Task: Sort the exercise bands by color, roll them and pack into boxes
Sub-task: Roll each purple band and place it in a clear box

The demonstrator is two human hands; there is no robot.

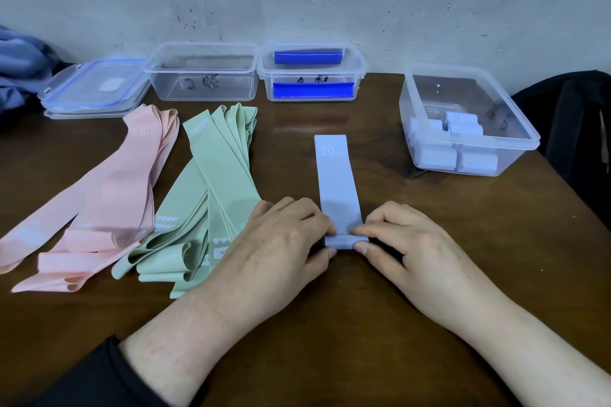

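- Lilac band (337,182), flat mid-table (429,274); near end pinched into a roll by left hand (281,241) and right hand (406,238).
- Pink bands (109,195), green bands (215,182): toward left edge.

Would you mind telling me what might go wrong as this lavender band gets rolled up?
The roll has only just begun: both hands, left hand and right hand, pinch the near end of the lavender band, so it may spring open or wind crooked. The left forearm lies on the green bands and may drag them towards the pink bands, undoing the sorting.
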